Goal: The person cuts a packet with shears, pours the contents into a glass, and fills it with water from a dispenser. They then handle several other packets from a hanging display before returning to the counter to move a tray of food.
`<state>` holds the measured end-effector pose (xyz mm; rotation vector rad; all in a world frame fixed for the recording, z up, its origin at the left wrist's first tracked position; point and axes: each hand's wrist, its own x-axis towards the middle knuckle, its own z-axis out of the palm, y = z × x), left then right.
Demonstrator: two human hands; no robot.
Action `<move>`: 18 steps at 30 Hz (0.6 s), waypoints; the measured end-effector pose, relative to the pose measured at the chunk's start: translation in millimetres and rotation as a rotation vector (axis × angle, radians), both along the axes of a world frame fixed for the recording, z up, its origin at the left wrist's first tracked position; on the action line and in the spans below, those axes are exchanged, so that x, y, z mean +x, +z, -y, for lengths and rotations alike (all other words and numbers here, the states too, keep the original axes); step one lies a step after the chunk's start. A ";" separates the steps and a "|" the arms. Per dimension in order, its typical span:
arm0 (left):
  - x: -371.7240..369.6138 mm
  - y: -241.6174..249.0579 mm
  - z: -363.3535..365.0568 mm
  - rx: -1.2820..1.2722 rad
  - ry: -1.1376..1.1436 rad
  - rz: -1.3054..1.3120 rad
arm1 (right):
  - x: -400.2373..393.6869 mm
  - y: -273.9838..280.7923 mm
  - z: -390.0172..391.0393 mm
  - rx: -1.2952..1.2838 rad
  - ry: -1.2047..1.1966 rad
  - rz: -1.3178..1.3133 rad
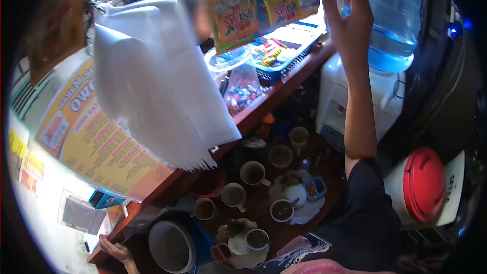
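My right hand is raised high on a bare forearm with a dark sleeve. Its fingers curl at the lower edge of the hanging yellow and green sachet strips, right in front of the blue water bottle. I cannot see whether the fingers pinch a sachet. My left hand lies at the bottom left on the end of the wooden counter, fingers apart and holding nothing.
A thick bundle of white plastic bags hangs over the counter. Several cups and saucers stand on the lower table. A blue basket holds snacks. A white dispenser and a red-lidded jug stand right. Another person stands behind the counter.
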<state>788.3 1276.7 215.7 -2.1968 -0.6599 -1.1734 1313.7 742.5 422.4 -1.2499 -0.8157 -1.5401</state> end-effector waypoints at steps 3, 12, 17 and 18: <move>-1.2 2.5 1.9 -0.020 0.024 -0.030 | -32.2 18.7 -24.9 -0.334 0.177 0.044; 13.1 15.5 25.9 -0.065 0.061 -0.014 | 14.5 84.0 -116.6 -0.679 0.348 0.068; 11.3 13.9 23.3 -0.081 0.038 -0.020 | 26.9 87.4 -81.2 -0.790 0.257 -0.030; 11.9 13.8 22.2 -0.066 0.028 -0.013 | 28.0 87.2 -79.0 -0.777 0.227 -0.033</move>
